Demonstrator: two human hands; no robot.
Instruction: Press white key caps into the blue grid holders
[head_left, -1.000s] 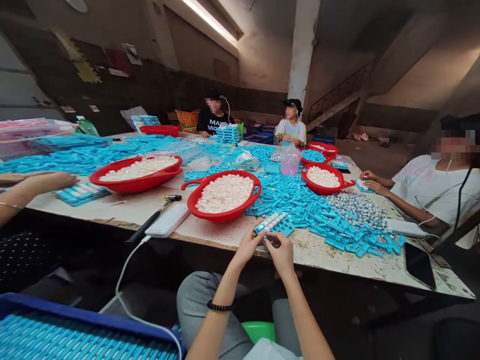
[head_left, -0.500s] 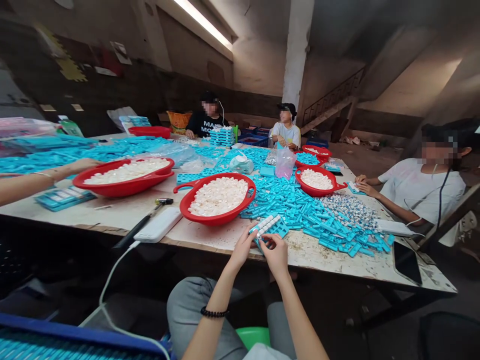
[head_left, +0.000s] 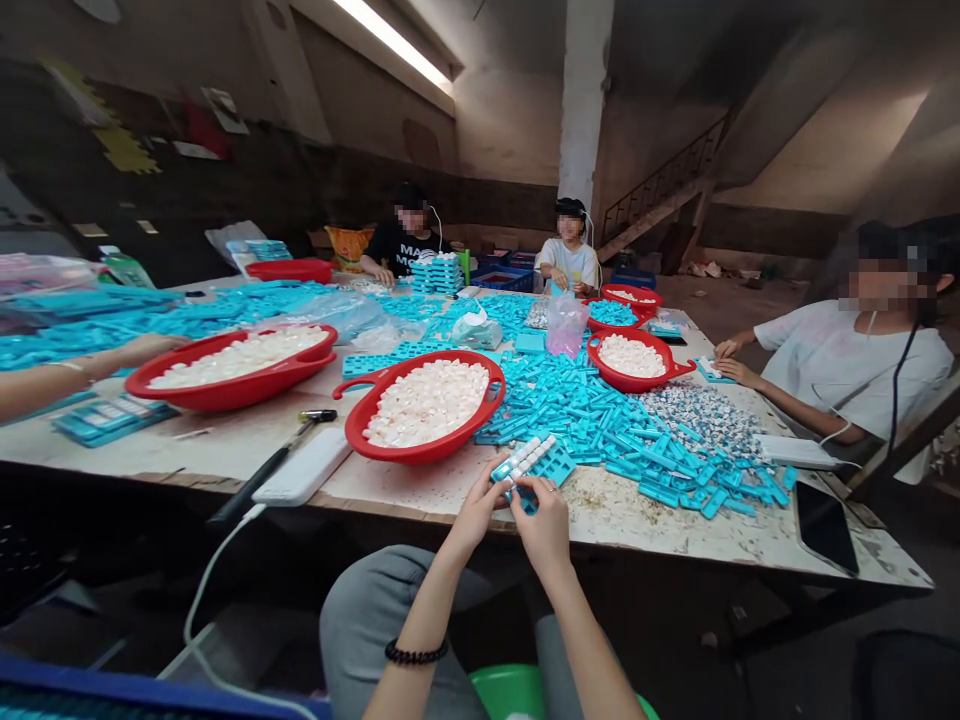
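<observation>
A big white bench [head_left: 660, 525] carries it all. A heap of blue parts [head_left: 555, 400] lies to the right of the near red bowl [head_left: 405, 453], which is full of white bits [head_left: 431, 400]. The left red bowl [head_left: 225, 395] and the small red bowl [head_left: 634, 384], past the near red bowl to the right, hold white bits too. Just in front and right of the near red bowl, the left hand [head_left: 480, 505] has its grip closed around one end of a blue tray [head_left: 555, 465]. The right hand [head_left: 544, 515] bends its finger and thumb in at the tray's edge; I can't tell if its grip pinches anything. Little white blocks [head_left: 532, 455] sit in rows on the blue tray.
</observation>
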